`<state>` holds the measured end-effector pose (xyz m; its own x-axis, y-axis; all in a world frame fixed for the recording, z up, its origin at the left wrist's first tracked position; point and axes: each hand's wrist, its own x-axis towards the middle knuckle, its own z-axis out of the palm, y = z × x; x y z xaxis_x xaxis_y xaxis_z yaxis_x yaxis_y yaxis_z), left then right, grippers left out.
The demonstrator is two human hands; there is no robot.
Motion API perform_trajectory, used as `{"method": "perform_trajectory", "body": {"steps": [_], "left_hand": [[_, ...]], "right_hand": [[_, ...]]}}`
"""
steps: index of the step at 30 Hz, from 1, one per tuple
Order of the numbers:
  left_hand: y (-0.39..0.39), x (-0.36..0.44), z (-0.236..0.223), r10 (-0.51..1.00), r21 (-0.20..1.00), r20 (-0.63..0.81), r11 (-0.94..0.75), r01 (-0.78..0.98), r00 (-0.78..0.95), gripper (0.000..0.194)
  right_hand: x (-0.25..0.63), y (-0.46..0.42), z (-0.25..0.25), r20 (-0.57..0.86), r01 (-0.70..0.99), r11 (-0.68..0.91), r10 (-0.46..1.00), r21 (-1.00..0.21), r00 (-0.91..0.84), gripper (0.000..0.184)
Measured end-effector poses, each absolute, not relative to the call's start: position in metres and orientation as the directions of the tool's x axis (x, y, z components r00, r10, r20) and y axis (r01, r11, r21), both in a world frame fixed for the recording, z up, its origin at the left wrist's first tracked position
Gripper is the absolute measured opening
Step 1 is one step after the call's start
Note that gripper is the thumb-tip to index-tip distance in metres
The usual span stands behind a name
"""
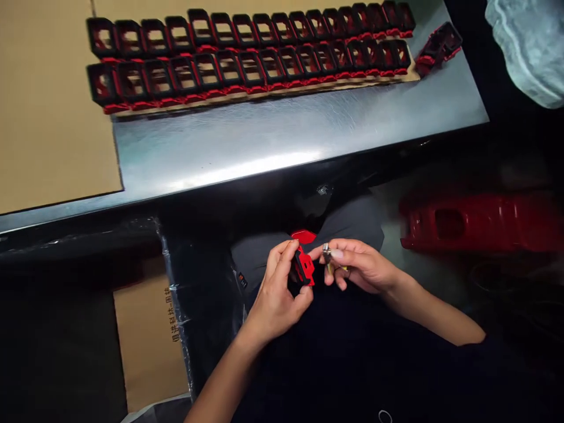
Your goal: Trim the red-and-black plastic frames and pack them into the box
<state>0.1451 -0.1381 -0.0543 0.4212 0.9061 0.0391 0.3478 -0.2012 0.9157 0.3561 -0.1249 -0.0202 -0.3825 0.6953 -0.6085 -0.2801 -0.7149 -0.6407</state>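
Note:
Above my lap, my left hand (277, 288) grips a small red and black plastic part (305, 265) by its edges, its red face turned to the right. Just to the right of it, my right hand (359, 264) pinches a small tool with a metal tip (326, 252); bits of yellow show between the fingers, and most of the tool is hidden. My right index fingertip is close to the red face; whether it touches, I cannot tell.
Two long rows of black and red plastic frames (229, 67) stand on cardboard on the metal table (264, 129). Another such part (438, 48) lies at their right end. A red plastic stool (480, 220) is at right, a clear plastic bag (529, 53) at upper right, a cardboard box (150, 341) lower left.

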Motion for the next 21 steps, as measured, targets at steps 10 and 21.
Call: {"method": "perform_trajectory", "body": {"steps": [10, 21], "left_hand": [[-0.143, 0.138, -0.063, 0.851, 0.992, -0.118, 0.078, 0.099, 0.511, 0.078], [-0.157, 0.155, -0.064, 0.811, 0.809, -0.39, 0.528, -0.258, 0.436, 0.082]], "right_hand": [[0.35, -0.133, -0.026, -0.411, -0.06, -0.46, 0.837, -0.886, -0.361, 0.033], [0.353, -0.136, -0.034, 0.22, 0.358, 0.546, 0.73, -0.758, -0.647, 0.016]]}}
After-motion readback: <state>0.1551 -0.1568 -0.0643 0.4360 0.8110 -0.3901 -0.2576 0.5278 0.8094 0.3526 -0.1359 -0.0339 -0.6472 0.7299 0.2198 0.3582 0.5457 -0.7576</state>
